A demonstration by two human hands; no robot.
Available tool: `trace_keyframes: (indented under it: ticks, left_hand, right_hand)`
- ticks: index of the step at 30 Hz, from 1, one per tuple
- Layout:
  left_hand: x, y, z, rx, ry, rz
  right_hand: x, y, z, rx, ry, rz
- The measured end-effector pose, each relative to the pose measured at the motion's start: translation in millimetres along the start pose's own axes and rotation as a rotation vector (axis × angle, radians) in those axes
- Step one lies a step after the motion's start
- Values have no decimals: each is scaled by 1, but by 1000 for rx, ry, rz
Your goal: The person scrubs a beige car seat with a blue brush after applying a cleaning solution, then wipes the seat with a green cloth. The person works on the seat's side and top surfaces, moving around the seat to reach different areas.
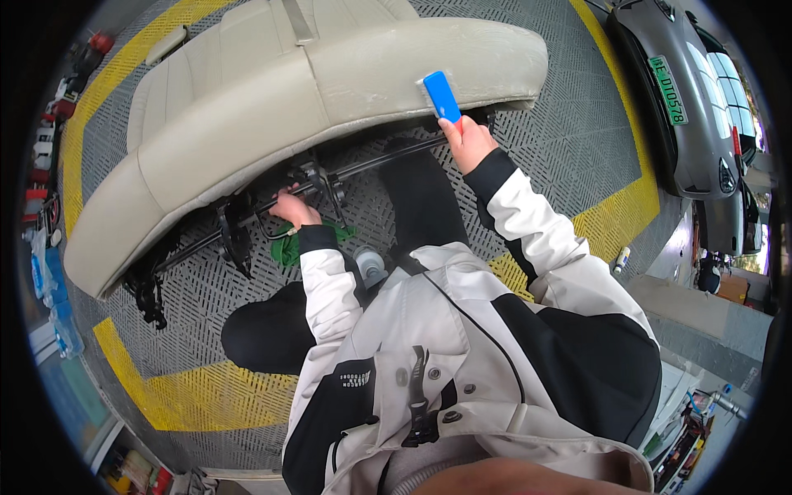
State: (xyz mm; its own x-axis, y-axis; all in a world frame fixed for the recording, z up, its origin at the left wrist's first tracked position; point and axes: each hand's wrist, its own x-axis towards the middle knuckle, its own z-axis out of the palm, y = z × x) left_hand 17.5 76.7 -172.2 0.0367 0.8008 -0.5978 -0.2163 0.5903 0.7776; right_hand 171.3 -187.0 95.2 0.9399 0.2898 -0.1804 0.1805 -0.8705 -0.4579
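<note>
A cream car rear-seat bench [247, 136] lies across the floor before me, its black metal rail [383, 159] and brackets facing me. My right hand [473, 145] grips the red handle of a blue-backed scrub brush [442, 96], whose pale bristles touch or nearly touch the front face of the seat. Faint whitish streaks show on the seat near the brush. My left hand [296, 207] is closed around the metal rail under the seat's edge. A green cloth [288, 249] and a bottle with a white top [369, 263] are on the floor near my left forearm.
Grey grid floor tiles [575, 154] with yellow border strips [216, 396] surround the seat. A grey car [687, 105] stands at the right, and a small white bottle [622, 260] lies near the yellow strip. Blue plastic bags [52, 278] and red items line the left side.
</note>
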Motion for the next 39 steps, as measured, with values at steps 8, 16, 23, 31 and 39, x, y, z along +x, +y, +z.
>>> trace_keyframes:
  ticks: [8, 16, 23, 31, 39]
  left_hand:
    - [-7, 6, -1, -53, -24, -19]
    - [-9, 8, -1, -129, -50, -7]
    - [-6, 7, 1, -130, -15, -13]
    - [0, 0, 1, -124, 33, -2]
    - [3, -2, -5, -131, -39, -13]
  right_hand:
    - [-10, -30, 33, -33, -124, -242]
    - [-14, -66, 38, 169, -70, -315]
    - [-9, -55, 31, -90, -14, -97]
    - [-17, -71, 37, 35, -154, -186]
    - [-16, -53, 43, 136, -181, -285]
